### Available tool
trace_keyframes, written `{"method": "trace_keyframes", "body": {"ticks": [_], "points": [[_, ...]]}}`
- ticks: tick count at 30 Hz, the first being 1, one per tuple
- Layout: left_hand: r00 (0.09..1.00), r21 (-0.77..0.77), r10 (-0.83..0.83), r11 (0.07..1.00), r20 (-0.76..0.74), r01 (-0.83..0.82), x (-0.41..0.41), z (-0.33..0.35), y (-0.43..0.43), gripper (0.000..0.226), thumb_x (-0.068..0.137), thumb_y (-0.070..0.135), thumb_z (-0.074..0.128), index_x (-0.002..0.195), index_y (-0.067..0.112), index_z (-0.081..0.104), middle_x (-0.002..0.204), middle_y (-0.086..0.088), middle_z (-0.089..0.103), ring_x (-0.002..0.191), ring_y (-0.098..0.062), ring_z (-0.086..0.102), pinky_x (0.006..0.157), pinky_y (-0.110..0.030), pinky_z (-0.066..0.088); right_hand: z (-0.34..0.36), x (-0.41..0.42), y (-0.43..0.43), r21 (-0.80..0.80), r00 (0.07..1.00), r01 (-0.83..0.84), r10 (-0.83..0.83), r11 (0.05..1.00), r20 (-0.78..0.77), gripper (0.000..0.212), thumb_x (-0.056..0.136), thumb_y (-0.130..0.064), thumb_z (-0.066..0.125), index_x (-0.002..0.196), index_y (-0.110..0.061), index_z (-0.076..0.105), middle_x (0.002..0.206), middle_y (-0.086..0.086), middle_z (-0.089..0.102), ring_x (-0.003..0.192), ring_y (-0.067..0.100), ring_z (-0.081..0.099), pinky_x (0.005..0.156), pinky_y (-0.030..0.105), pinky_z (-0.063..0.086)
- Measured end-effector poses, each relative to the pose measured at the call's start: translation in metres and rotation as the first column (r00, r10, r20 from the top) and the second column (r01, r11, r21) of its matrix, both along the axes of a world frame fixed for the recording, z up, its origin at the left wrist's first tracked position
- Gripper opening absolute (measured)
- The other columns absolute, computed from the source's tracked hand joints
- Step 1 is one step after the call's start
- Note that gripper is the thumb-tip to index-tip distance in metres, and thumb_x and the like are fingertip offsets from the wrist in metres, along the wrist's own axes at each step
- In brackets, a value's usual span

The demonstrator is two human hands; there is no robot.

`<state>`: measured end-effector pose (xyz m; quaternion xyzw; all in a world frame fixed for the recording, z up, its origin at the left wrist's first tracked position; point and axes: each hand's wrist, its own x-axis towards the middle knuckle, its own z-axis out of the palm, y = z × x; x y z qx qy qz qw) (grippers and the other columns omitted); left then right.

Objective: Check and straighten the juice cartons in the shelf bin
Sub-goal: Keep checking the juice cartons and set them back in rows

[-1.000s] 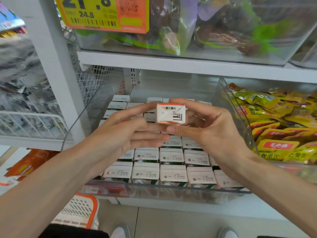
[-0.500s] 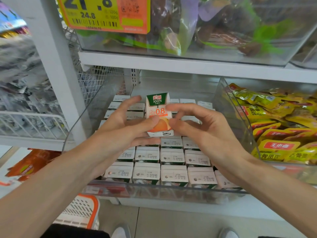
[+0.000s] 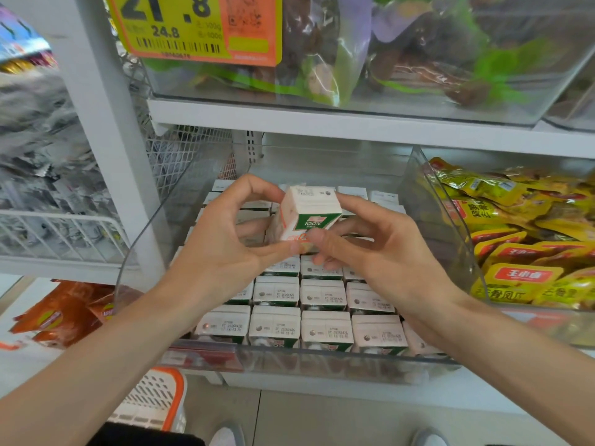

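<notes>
A small juice carton (image 3: 304,214), white with a green and orange front, is held tilted above the clear shelf bin (image 3: 289,360). My left hand (image 3: 225,249) grips its left side with thumb and fingers. My right hand (image 3: 383,255) pinches its lower right side. The carton's white top faces up and toward me. Under my hands, several rows of upright juice cartons (image 3: 323,297) fill the bin, their white date-stamped tops showing. My hands hide the middle rows.
A clear bin of yellow snack packets (image 3: 521,252) stands to the right. A bin of bagged goods (image 3: 386,66) with a yellow-orange price tag (image 3: 199,27) sits on the shelf above. White wire baskets (image 3: 58,233) are at left; an orange-rimmed shopping basket (image 3: 154,400) is below.
The carton was turned in my hands: first its bottom faced me, then its front stood upright, now it is tipped so its top shows. Both hands stayed on it.
</notes>
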<state>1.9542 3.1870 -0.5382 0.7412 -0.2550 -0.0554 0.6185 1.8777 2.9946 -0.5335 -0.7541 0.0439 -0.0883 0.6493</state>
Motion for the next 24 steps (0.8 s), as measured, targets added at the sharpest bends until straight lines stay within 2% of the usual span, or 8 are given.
{"method": "trace_keyframes", "body": {"ticks": [4,7,9,12,15,17,20,24], "points": [[0.997,-0.008,-0.048,0.999,0.055,0.048,-0.004,0.000,-0.002,0.047,0.069,0.034,0.088,0.102,0.022,0.057,0.120,0.017,0.073,0.104,-0.004,0.076,0.079,-0.024,0.063,0.002,-0.002,0.005,-0.051,0.998,-0.054,0.054,0.997,-0.010,0.061,0.078,-0.031,0.090,0.136,-0.036,0.068,0.106,0.009,0.076,0.100,0.020,0.077,0.093,0.036,0.064],[0.990,0.035,-0.090,0.996,0.107,0.087,-0.008,0.000,-0.006,0.046,0.069,0.039,0.087,0.096,0.020,0.056,0.123,0.019,0.071,0.106,-0.004,0.075,0.079,-0.021,0.061,0.001,-0.004,0.009,-0.049,0.997,-0.055,0.057,0.997,0.042,0.050,0.078,-0.033,0.089,0.125,-0.036,0.071,0.111,0.001,0.076,0.103,0.010,0.074,0.091,0.026,0.062],[0.987,0.058,-0.130,0.990,0.094,0.125,-0.008,-0.001,-0.008,0.043,0.070,0.037,0.088,0.093,0.022,0.055,0.126,0.016,0.071,0.109,-0.007,0.075,0.082,-0.025,0.063,0.001,-0.003,0.008,-0.044,0.997,-0.048,0.050,0.998,0.062,0.043,0.083,-0.029,0.088,0.123,-0.029,0.073,0.110,-0.003,0.078,0.101,0.005,0.073,0.085,0.019,0.060],[0.984,0.091,-0.170,0.982,0.060,0.164,-0.006,-0.002,-0.007,0.037,0.074,0.033,0.087,0.095,0.024,0.057,0.121,0.018,0.072,0.113,-0.004,0.072,0.090,-0.019,0.059,0.002,-0.001,0.002,-0.068,0.997,0.006,-0.001,0.998,0.075,0.048,0.083,-0.025,0.089,0.127,-0.034,0.072,0.112,-0.005,0.077,0.099,0.003,0.074,0.083,0.015,0.058],[0.984,0.108,-0.175,0.979,0.029,0.171,-0.003,-0.005,-0.004,0.033,0.086,0.009,0.083,0.097,0.028,0.058,0.116,0.014,0.073,0.115,-0.003,0.071,0.084,-0.017,0.058,0.000,0.000,-0.004,-0.073,0.994,0.012,-0.004,0.997,0.106,0.062,0.084,-0.010,0.087,0.137,-0.036,0.067,0.119,-0.003,0.075,0.104,0.009,0.075,0.087,0.018,0.059],[0.991,0.090,-0.137,0.987,0.002,0.136,-0.002,-0.007,-0.003,0.041,0.087,0.000,0.081,0.100,0.027,0.054,0.115,0.016,0.074,0.111,-0.003,0.073,0.077,-0.019,0.060,-0.003,0.001,-0.004,-0.063,0.990,-0.020,0.029,0.998,0.141,0.066,0.085,0.002,0.083,0.141,-0.029,0.066,0.120,-0.003,0.077,0.108,0.010,0.075,0.091,0.019,0.058],[0.998,0.075,-0.050,0.996,0.029,0.048,-0.002,-0.007,-0.004,0.050,0.083,-0.003,0.084,0.105,0.026,0.050,0.115,0.020,0.071,0.106,0.002,0.073,0.078,-0.015,0.059,-0.007,0.004,0.001,-0.091,0.979,-0.050,0.067,0.995,0.195,0.061,0.084,0.013,0.077,0.136,-0.018,0.069,0.118,-0.005,0.079,0.110,0.006,0.074,0.094,0.015,0.055],[0.994,0.106,0.027,0.994,0.110,-0.039,0.002,-0.007,-0.001,0.055,0.080,0.003,0.088,0.099,0.037,0.050,0.114,0.014,0.067,0.112,-0.002,0.070,0.087,-0.027,0.060,-0.008,0.008,0.004,-0.179,0.967,-0.065,0.107,0.982,0.233,0.059,0.084,0.011,0.079,0.135,-0.016,0.068,0.120,-0.004,0.077,0.114,0.007,0.072,0.098,0.017,0.055]]}}
